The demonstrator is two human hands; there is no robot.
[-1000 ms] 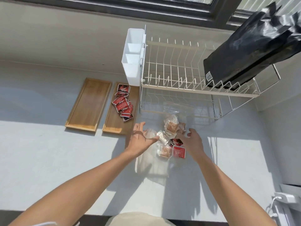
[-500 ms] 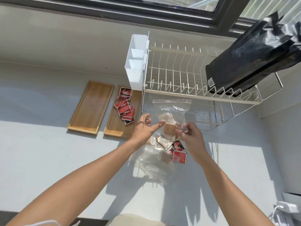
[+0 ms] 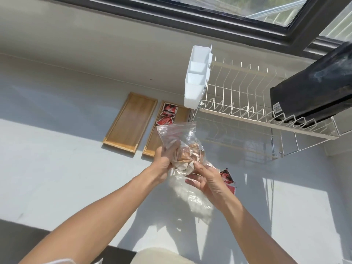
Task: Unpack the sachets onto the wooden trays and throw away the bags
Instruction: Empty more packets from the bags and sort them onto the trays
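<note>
I'm looking down on a pale grey counter [image 3: 57, 168] that runs back to a plain grey wall [image 3: 95, 54]. Above the wall sits a window [image 3: 247, 6] with a dark frame [image 3: 171, 18], bright daylight beyond the glass. Hard sun falls across the counter in white patches, with sharp shadows between them. A cream wire rack [image 3: 247, 103] stands at the right, against the wall, and a white plastic caddy [image 3: 197, 77] with divided compartments hangs on its left end. The rack throws a barred shadow onto the counter beneath it. At lower left I see the counter's dark edge [image 3: 19, 237].
</note>
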